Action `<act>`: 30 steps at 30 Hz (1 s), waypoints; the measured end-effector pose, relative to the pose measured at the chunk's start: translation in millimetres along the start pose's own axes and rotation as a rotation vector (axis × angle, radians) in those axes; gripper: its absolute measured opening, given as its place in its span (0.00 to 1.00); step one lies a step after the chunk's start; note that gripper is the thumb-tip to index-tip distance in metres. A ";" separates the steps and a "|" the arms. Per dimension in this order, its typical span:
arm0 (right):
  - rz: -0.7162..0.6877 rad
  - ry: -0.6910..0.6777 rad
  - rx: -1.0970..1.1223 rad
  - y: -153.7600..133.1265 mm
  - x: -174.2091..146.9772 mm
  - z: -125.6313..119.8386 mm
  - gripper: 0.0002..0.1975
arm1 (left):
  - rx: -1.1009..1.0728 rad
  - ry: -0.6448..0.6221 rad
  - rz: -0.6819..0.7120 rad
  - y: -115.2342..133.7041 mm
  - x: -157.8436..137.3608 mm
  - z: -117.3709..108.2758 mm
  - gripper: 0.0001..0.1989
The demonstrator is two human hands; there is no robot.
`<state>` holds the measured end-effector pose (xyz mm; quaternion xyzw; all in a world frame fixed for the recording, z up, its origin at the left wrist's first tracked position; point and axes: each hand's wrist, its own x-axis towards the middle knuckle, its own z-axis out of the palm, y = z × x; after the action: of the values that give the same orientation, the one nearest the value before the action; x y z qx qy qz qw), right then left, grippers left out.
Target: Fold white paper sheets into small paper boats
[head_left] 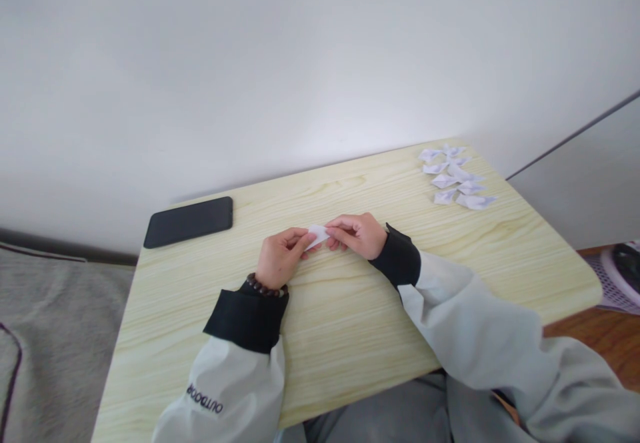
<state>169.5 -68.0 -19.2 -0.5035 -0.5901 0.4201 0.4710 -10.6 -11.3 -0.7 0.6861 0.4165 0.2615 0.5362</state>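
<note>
A small folded piece of white paper (319, 234) is held just above the middle of the table. My left hand (283, 254) pinches its left side between thumb and fingers. On the opposite side, my right hand (358, 234) grips the paper's right end between thumb and forefinger. Both hands are closed, and the fingers cover part of the paper, so its full shape is hidden. Several folded white paper pieces (457, 175) lie grouped at the table's back right corner, apart from my hands.
A black phone (189, 222) lies flat at the back left of the light wood-grain table (350, 336). Behind the table rises a white wall (300, 63). Grey fabric (60, 336) is at the left, and a purple basket (613, 286) stands low at the right.
</note>
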 end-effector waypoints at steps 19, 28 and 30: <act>0.093 0.103 0.299 0.7 4.0 3.3 0.22 | -0.054 0.089 0.028 0.1 0.5 0.1 0.18; 0.112 0.069 0.401 -5.2 5.7 -0.8 0.21 | -0.149 0.004 0.149 -8.2 3.0 0.3 0.29; 0.110 0.048 0.382 -4.3 4.9 -0.1 0.20 | -0.106 0.058 0.175 -8.9 3.1 0.6 0.28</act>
<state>168.5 -63.7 -14.4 -0.4463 -0.4601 0.5373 0.5481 -11.1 -8.3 -9.7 0.6825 0.3560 0.3488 0.5347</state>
